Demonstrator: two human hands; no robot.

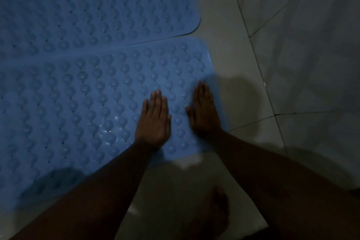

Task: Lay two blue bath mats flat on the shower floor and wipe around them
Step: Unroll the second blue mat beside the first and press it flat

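The blue rubber bath mat nearer to me (78, 103), covered in rows of round suction bumps and small holes, lies on the pale tiled shower floor (233, 54). Its rounded right end stops short of the tiled wall (311, 25). A second blue rubber bath mat (87, 6) of the same bumpy pattern lies just beyond it. The two meet along their long edges, and I cannot tell whether one overlaps the other. The dim light blurs their boundary towards the left.

Both my hands are on the nearer mat, close to its right end. My left hand (153, 121) lies palm down, its fingers straight and held together, pressing flat on the bumps. My right hand (204, 111) is just beside it, nearer the mat's right edge. It is also flat, with its fingers straight and together and its thumb pointing towards the left hand. Its outline is a little smeared. Neither hand grips or pinches anything.

A few wet glints (109, 130) show on the mat to the left of my left hand. My bare foot (216, 212) stands on the tiles below, between my forearms.
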